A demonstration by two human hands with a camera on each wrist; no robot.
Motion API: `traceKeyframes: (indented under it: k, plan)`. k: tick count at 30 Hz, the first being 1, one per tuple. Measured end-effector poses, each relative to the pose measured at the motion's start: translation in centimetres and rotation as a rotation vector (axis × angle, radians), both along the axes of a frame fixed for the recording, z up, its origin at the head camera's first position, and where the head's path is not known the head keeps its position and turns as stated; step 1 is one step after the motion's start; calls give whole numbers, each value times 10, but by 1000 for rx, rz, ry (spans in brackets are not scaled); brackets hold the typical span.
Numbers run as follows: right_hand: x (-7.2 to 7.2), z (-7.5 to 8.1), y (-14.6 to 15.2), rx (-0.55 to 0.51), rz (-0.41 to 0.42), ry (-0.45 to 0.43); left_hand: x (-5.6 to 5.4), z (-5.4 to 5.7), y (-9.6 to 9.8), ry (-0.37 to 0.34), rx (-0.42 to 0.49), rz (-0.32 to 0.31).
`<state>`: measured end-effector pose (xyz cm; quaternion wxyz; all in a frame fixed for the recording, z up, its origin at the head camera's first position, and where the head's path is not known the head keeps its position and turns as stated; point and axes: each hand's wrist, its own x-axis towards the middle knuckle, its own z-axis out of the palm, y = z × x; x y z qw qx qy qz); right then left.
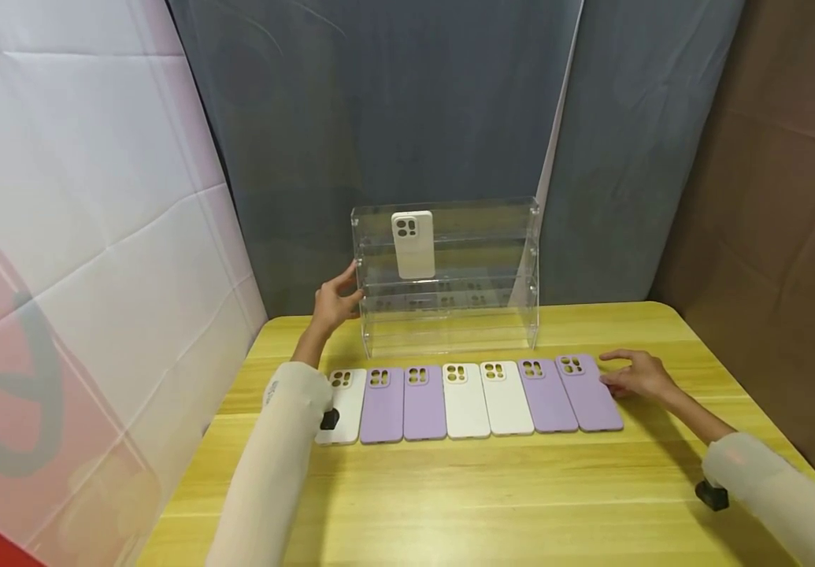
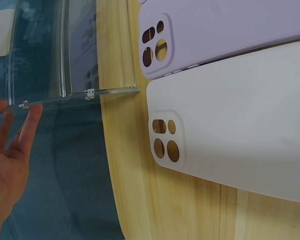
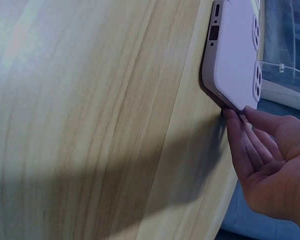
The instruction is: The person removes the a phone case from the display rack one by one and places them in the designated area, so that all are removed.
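Observation:
Near the back of the table stands a clear acrylic tiered rack [image 1: 450,319]. A white phone case [image 1: 416,252] is propped on its upper tier. My left hand [image 1: 335,305] touches the rack's left side panel, its fingertips [image 2: 34,111] right at the panel edge. Before the rack lies a row of purple and white phone cases, camera cutouts toward the back. On the right end is a purple phone case [image 1: 589,398]; my right hand [image 1: 637,374] rests its fingertips against that case's right edge. Beneath my left sleeve, the leftmost white case [image 2: 230,120] is partly hidden in the head view.
The yellow wood-grain table [image 1: 478,504] has rounded back corners. Behind it hangs a dark grey-blue curtain [image 1: 450,102]. A pale printed sheet [image 1: 95,157] borders the left, and a brown sheet [image 1: 768,173] borders the right.

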<state>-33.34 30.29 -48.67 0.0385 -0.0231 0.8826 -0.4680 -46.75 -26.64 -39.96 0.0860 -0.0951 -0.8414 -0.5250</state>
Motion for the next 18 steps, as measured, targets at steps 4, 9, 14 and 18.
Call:
traceKeyframes:
  k: [4,9,14,18]
  plan:
    - [0,-1,1,13,-2,1,-1,0,0,-7,-4,4]
    - [1,-1,0,36,-6,7,2,1,1,2,-12,9]
    - [1,-2,1,48,-18,24,1,2,2,9,-6,11]
    - [0,-3,2,60,-16,57,1,2,2,11,-5,12]
